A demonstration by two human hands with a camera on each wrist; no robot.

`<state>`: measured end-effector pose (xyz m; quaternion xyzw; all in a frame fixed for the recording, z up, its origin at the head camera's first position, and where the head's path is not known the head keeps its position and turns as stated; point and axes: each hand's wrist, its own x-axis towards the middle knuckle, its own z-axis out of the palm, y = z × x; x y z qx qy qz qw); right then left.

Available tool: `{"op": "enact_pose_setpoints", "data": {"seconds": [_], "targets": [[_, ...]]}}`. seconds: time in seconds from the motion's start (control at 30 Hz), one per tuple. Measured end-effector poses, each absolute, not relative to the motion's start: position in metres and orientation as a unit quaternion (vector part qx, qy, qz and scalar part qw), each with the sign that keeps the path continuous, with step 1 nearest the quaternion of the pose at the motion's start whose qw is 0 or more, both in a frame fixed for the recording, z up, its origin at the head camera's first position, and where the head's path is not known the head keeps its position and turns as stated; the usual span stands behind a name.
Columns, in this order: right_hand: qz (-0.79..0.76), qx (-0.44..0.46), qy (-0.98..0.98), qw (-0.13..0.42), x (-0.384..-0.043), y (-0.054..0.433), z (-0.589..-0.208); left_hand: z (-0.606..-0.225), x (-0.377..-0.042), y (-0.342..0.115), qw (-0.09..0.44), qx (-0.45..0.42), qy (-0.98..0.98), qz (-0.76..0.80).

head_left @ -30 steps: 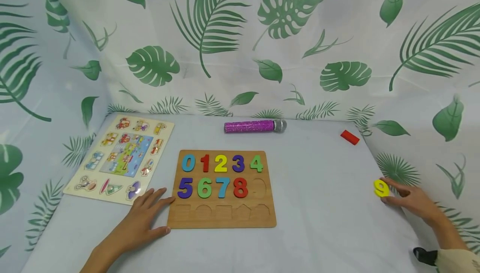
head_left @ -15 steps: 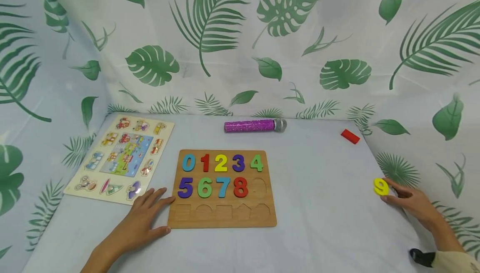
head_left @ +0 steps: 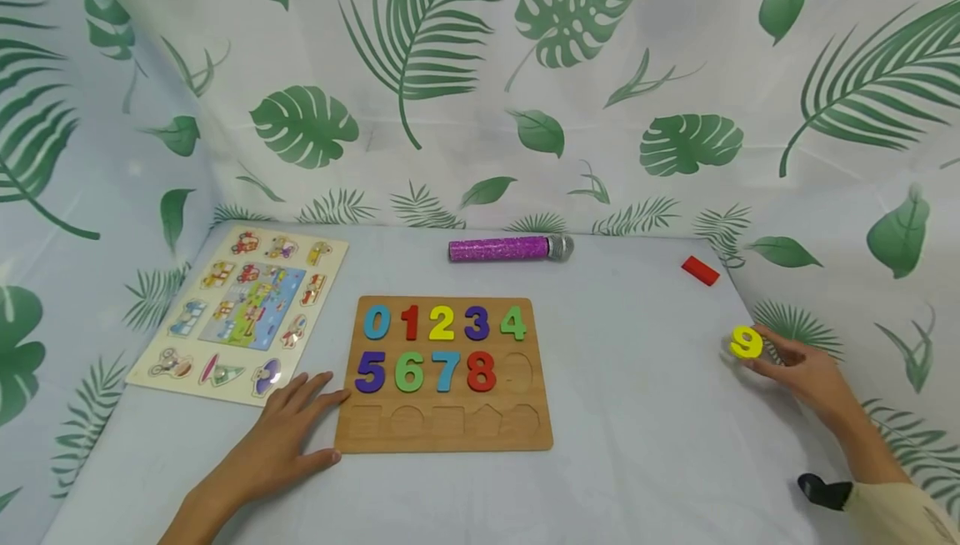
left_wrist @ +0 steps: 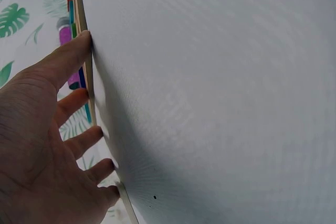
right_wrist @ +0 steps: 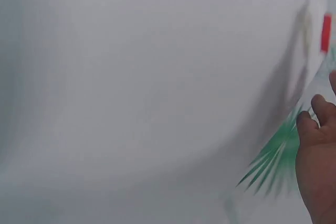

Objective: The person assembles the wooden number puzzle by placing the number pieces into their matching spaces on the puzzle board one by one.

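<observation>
At the right of the head view, my right hand (head_left: pixel 806 374) pinches a yellow number 9 piece (head_left: pixel 746 342) between thumb and fingers, above the white table. My left hand (head_left: pixel 277 441) lies with spread fingers against the left edge of a wooden number puzzle board (head_left: pixel 442 440); its fingertips touch that edge in the left wrist view. Colourful numbers 0 to 8 sit in the board's upper two rows. A round recess (head_left: pixel 518 372) is bare right of the red 8 (head_left: pixel 482 372), and the bottom row shows bare shape recesses. The right wrist view shows only part of the right hand (right_wrist: pixel 317 156).
A picture puzzle board (head_left: pixel 251 307) lies tilted at the left, close to the left fingers. Behind the number board is a purple glittery microphone (head_left: pixel 501 249). A red block (head_left: pixel 700 271) rests at the far right corner. Leaf-printed cloth (head_left: pixel 450 153) walls the table's back and sides.
My right hand has lifted the yellow 9 and carried it a little left and away from me. The left hand has stayed at the board's edge.
</observation>
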<state>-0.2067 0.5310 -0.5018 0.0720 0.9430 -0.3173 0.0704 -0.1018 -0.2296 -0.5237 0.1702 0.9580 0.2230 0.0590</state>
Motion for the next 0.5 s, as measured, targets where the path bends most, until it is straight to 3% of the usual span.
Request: {"op": "enact_pose_setpoints", "data": {"seconds": [0.3, 0.5], "targets": [[-0.356, -0.067, 0.932, 0.019, -0.234, 0.439, -0.494, -0.522, -0.102, -0.23, 0.06, 0.168, 0.957, 0.229], [-0.41, -0.169, 0.896, 0.02, -0.246, 0.378, -0.502, -0.525, -0.102, -0.23, 0.061, 0.167, 0.958, 0.226]]}}
